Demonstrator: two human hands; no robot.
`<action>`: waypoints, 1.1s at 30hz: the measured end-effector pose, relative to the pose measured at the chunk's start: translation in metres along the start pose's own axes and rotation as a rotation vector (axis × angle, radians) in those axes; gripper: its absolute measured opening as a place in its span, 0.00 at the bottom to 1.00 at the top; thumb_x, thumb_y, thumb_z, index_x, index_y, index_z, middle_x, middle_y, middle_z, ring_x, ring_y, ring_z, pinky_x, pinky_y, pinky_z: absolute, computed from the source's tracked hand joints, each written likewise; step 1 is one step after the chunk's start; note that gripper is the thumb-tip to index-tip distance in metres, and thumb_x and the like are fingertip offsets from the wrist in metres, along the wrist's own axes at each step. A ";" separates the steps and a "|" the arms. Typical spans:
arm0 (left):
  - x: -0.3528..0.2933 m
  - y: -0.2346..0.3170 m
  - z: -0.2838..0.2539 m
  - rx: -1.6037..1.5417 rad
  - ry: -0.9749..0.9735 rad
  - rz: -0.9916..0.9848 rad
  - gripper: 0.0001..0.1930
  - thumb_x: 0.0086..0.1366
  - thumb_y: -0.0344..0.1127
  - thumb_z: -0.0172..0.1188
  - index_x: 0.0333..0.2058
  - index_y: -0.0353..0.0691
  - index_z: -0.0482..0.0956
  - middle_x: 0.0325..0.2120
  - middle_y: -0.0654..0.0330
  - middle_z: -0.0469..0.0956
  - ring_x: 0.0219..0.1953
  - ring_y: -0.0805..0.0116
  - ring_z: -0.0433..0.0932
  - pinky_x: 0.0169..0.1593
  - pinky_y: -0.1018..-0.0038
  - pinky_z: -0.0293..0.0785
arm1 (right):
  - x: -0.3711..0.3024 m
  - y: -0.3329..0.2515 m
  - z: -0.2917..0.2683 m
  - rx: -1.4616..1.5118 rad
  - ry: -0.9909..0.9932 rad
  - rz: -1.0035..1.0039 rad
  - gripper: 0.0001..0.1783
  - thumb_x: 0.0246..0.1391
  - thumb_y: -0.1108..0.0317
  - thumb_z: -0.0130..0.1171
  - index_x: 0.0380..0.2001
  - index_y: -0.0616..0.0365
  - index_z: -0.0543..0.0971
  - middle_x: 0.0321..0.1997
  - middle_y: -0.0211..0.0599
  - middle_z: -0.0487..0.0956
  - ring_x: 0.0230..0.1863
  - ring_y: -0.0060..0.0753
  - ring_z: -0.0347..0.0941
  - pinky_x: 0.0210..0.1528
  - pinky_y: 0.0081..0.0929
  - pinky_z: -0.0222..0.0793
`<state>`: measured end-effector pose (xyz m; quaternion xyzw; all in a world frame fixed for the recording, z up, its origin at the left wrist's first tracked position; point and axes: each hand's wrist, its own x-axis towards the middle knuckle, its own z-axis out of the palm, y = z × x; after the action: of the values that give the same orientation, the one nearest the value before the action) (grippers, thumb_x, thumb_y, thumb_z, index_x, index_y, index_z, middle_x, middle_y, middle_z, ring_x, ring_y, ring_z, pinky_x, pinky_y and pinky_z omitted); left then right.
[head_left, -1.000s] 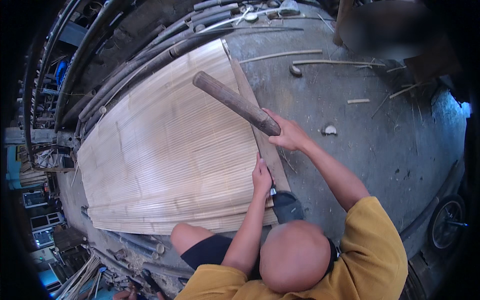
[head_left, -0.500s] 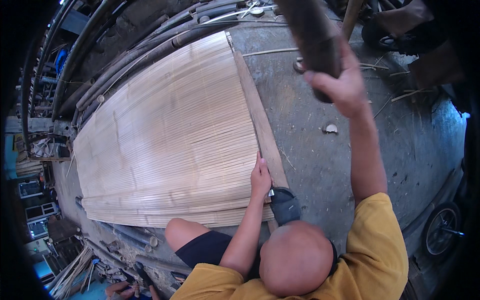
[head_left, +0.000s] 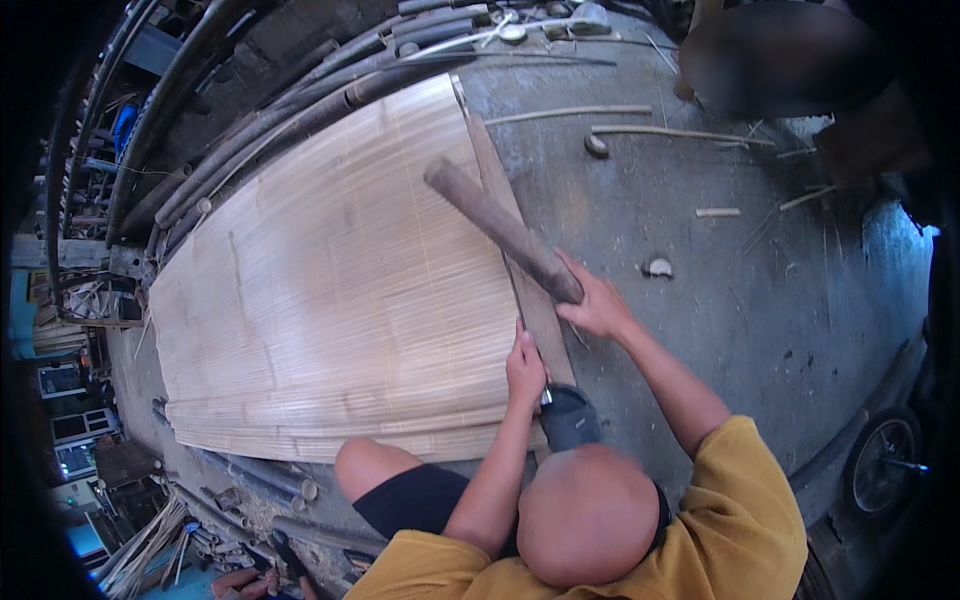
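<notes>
A wide sheet of thin bamboo slats lies on the floor to my left. Along its right edge runs a wooden board. My left hand is closed around the grip of a long thin blade, seen nearly edge-on between slats and board; the grip is mostly hidden. My right hand grasps the near end of a thick round wooden club. The club slants across the blade toward the upper left, its far end over the slats; whether it touches the blade I cannot tell.
Bamboo poles lie stacked beyond the sheet. Thin strips and a pale cut piece lie on the concrete floor at right. A wheel stands at the lower right. Another person's limbs show at the lower left.
My right hand has swung the club down and to the left, from raised at upper right to across the blade. My left hand stays at the sheet's edge, slightly lower.
</notes>
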<state>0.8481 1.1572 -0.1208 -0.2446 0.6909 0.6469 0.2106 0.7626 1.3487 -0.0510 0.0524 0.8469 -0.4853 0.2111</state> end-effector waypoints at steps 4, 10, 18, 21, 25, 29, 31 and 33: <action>-0.001 0.021 0.000 -0.083 -0.069 -0.082 0.30 0.79 0.50 0.44 0.75 0.53 0.53 0.21 0.65 0.68 0.16 0.75 0.68 0.19 0.72 0.70 | 0.001 0.023 0.012 0.063 0.305 -0.255 0.56 0.43 0.59 0.68 0.76 0.34 0.54 0.67 0.56 0.73 0.65 0.59 0.71 0.65 0.45 0.68; -0.057 0.099 -0.042 -0.299 -0.179 -0.185 0.30 0.79 0.54 0.44 0.74 0.55 0.53 0.26 0.63 0.72 0.19 0.73 0.71 0.21 0.73 0.72 | -0.011 0.079 -0.018 -0.157 0.356 0.198 0.55 0.45 0.59 0.70 0.76 0.39 0.55 0.70 0.61 0.68 0.64 0.62 0.71 0.62 0.47 0.71; -0.081 0.089 -0.105 -0.200 -0.205 -0.117 0.31 0.79 0.53 0.45 0.75 0.54 0.53 0.27 0.63 0.72 0.20 0.73 0.72 0.22 0.74 0.73 | 0.071 0.018 0.116 -0.574 0.358 -0.093 0.52 0.53 0.46 0.64 0.77 0.42 0.51 0.72 0.75 0.56 0.74 0.76 0.49 0.74 0.65 0.42; -0.089 0.119 -0.128 -0.170 -0.155 -0.007 0.30 0.79 0.52 0.45 0.74 0.54 0.54 0.26 0.62 0.72 0.20 0.73 0.72 0.22 0.74 0.74 | 0.081 -0.036 0.172 -0.444 0.093 0.121 0.52 0.55 0.43 0.62 0.77 0.44 0.50 0.74 0.78 0.50 0.75 0.77 0.44 0.74 0.66 0.42; -0.104 0.143 -0.159 -0.313 -0.090 0.079 0.29 0.79 0.53 0.45 0.74 0.55 0.55 0.28 0.61 0.72 0.20 0.73 0.72 0.23 0.75 0.74 | 0.113 -0.067 0.163 0.012 0.304 0.434 0.43 0.59 0.44 0.60 0.72 0.51 0.62 0.70 0.76 0.61 0.72 0.70 0.57 0.71 0.59 0.53; -0.107 0.156 -0.153 -0.456 -0.190 0.143 0.28 0.79 0.54 0.44 0.72 0.55 0.57 0.28 0.59 0.72 0.19 0.72 0.71 0.22 0.74 0.72 | 0.127 -0.027 0.120 0.467 0.187 0.100 0.28 0.65 0.51 0.57 0.57 0.64 0.76 0.51 0.57 0.81 0.53 0.46 0.77 0.58 0.40 0.70; -0.123 0.154 -0.180 -0.427 -0.095 0.144 0.28 0.79 0.54 0.43 0.72 0.52 0.56 0.28 0.59 0.72 0.19 0.72 0.70 0.21 0.74 0.71 | 0.049 -0.132 0.111 0.509 0.022 -0.042 0.24 0.69 0.56 0.55 0.51 0.69 0.78 0.46 0.45 0.84 0.47 0.30 0.78 0.50 0.32 0.73; -0.119 0.162 -0.174 -0.400 -0.159 0.135 0.29 0.79 0.54 0.43 0.72 0.51 0.56 0.28 0.59 0.72 0.19 0.72 0.70 0.21 0.74 0.71 | 0.007 -0.086 0.117 0.437 -0.053 -0.150 0.25 0.70 0.55 0.54 0.55 0.68 0.77 0.47 0.41 0.84 0.48 0.27 0.76 0.51 0.31 0.73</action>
<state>0.8475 0.9990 0.0926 -0.1831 0.5448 0.8009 0.1680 0.7671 1.2041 -0.0367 0.0208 0.7173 -0.6727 0.1802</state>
